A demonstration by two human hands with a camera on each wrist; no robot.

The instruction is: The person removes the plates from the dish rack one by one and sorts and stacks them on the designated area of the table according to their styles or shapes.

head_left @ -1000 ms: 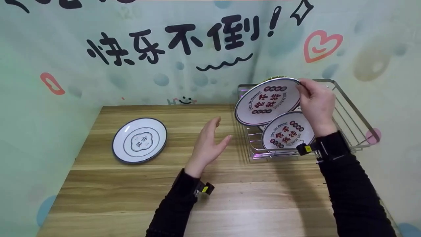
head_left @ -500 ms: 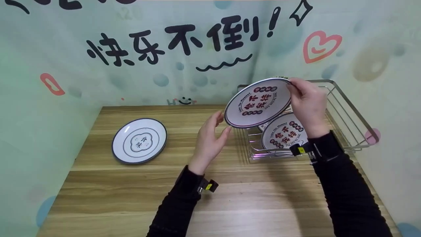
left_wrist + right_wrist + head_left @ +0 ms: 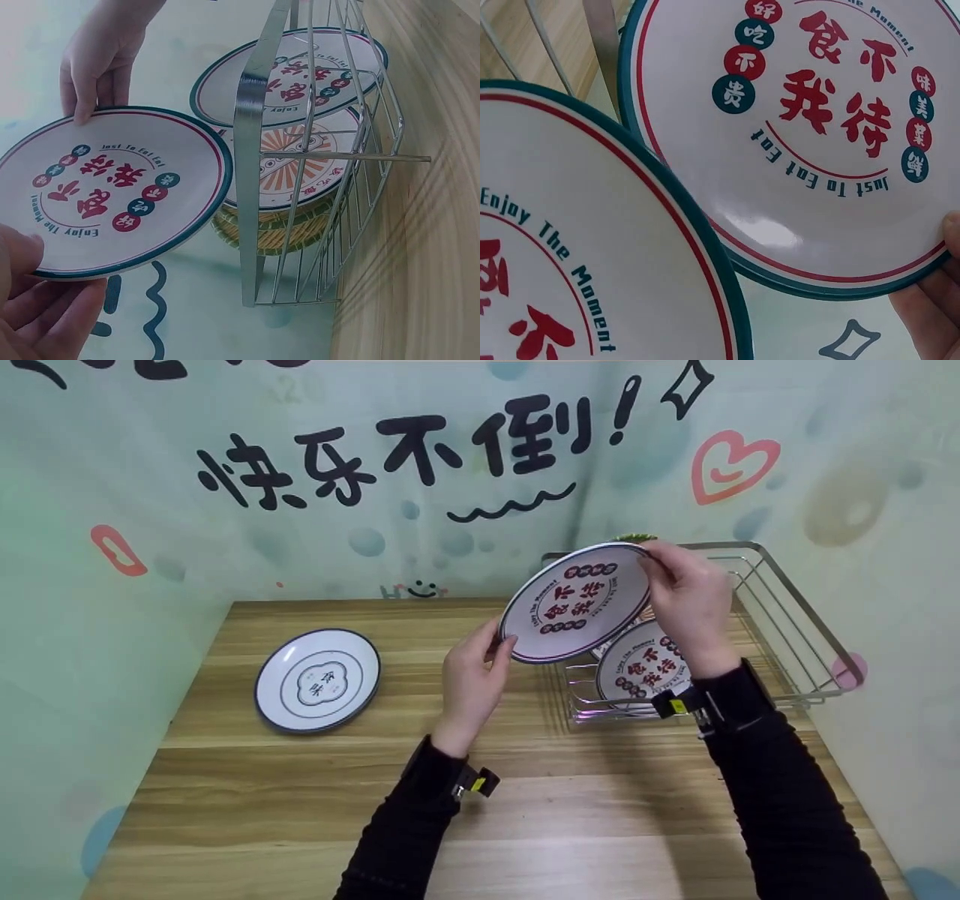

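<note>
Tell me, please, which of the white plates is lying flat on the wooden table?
The dark-rimmed plate with the cloud emblem, left of both hands. The red-lettered plates differ: one is held in the air, another stands in the wire rack.

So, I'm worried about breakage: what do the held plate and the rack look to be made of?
Held plate: glossy white with printed lettering, ceramic or melamine; the sheen cannot settle which. Dish rack: bare shiny metal wire, likely steel, judging by its silvery reflections.

The right hand (image 3: 690, 604) covers part of the second plate (image 3: 645, 667) in the rack; the green-rimmed thing (image 3: 636, 538) behind (barely peeking out) stays unidentifiable. The right wrist view cuts off both plates.
</note>
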